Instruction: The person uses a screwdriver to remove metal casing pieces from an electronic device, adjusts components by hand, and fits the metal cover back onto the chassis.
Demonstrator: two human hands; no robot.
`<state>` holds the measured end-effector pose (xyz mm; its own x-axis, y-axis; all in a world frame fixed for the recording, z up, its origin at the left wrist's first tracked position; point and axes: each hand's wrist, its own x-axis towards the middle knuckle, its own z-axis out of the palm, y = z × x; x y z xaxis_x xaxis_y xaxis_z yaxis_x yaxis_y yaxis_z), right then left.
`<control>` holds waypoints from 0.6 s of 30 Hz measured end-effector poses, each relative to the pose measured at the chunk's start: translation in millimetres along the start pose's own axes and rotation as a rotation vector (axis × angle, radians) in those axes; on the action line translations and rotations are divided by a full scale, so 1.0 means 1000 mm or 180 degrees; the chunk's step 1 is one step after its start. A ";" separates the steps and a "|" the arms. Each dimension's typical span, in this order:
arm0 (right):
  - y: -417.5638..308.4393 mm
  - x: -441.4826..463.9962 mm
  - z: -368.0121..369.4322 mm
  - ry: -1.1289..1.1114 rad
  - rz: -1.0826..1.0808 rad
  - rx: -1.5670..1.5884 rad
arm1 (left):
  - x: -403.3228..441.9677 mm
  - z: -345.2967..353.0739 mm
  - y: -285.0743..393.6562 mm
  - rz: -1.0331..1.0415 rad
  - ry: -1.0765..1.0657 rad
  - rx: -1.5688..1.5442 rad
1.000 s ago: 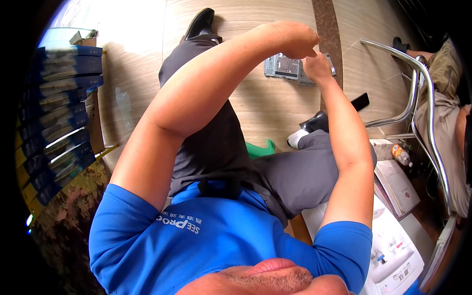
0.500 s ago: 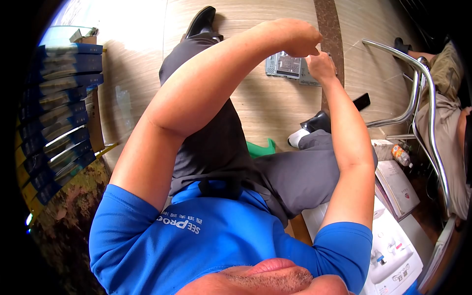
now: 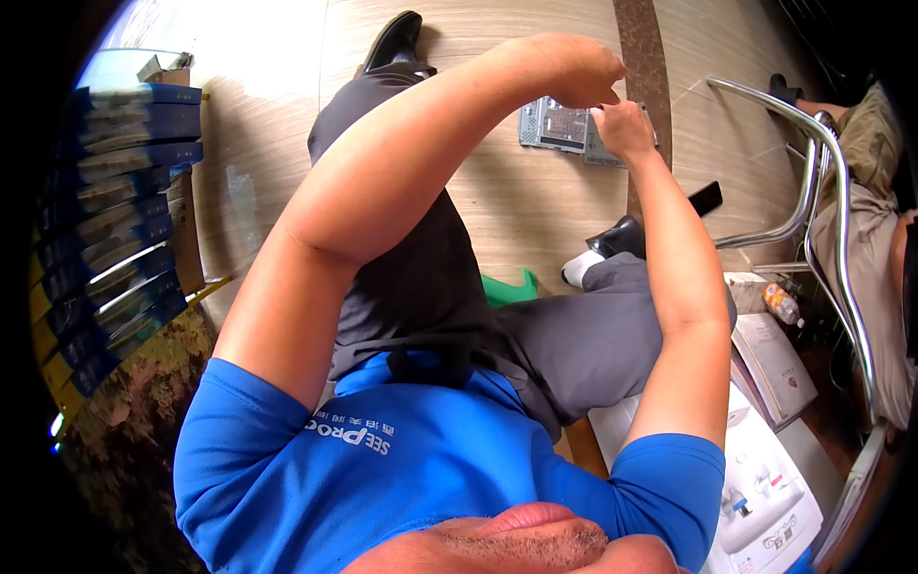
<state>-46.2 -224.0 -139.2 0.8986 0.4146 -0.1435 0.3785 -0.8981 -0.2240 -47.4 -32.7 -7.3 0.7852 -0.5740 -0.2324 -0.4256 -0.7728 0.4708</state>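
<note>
My left hand (image 3: 591,78) reaches in from the left, wrist bent, above a grey metal device (image 3: 556,129) on the floor. Its fingers are closed and partly hidden by the hand itself. Just below it, my right hand (image 3: 626,131) is closed too, thumb and forefinger pressed together close to the left fingertips. What either hand pinches is too small or hidden to make out. The device has a perforated left edge and a darker panel with printed markings; both hands cover its upper and right parts.
A black phone (image 3: 705,198) lies on the floor to the right. Beyond it stand a chrome chair frame (image 3: 837,210) and a seated person (image 3: 861,239). Stacked blue boxes (image 3: 124,182) line the left. Near my right elbow are a white appliance (image 3: 765,488) and a small bottle (image 3: 782,304).
Hardly anything differs. Both hands stay over the device with only slight finger movement, and the whole view has shifted a little.
</note>
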 end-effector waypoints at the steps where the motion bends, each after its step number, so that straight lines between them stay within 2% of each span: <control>1: 0.000 0.000 0.000 0.0003 0.0003 0.0002 | 0.000 -0.001 0.001 -0.0018 -0.0044 0.0056; 7: 0.000 0.000 0.003 0.0167 -0.0021 0.0209 | -0.001 -0.004 0.003 -0.0101 -0.0256 0.0192; 8: -0.003 0.000 -0.001 -0.0024 -0.0001 0.0059 | -0.001 -0.004 0.003 -0.0101 -0.0256 0.0192; 10: -0.006 -0.001 -0.003 -0.0215 0.0020 -0.0091 | -0.001 -0.003 0.003 -0.0111 -0.0240 0.0208; 12: -0.004 -0.002 0.003 0.0087 -0.0213 0.0078 | 0.000 -0.003 0.003 -0.0113 -0.0239 0.0213; 18: -0.008 -0.003 0.000 0.0019 -0.0268 -0.0108 | -0.002 0.000 0.001 -0.0049 -0.0013 0.0068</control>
<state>-51.5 -218.1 -137.5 0.8645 0.4881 -0.1197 0.4601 -0.8645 -0.2022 -49.4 -32.4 -6.0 0.7898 -0.5631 -0.2430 -0.4230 -0.7870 0.4490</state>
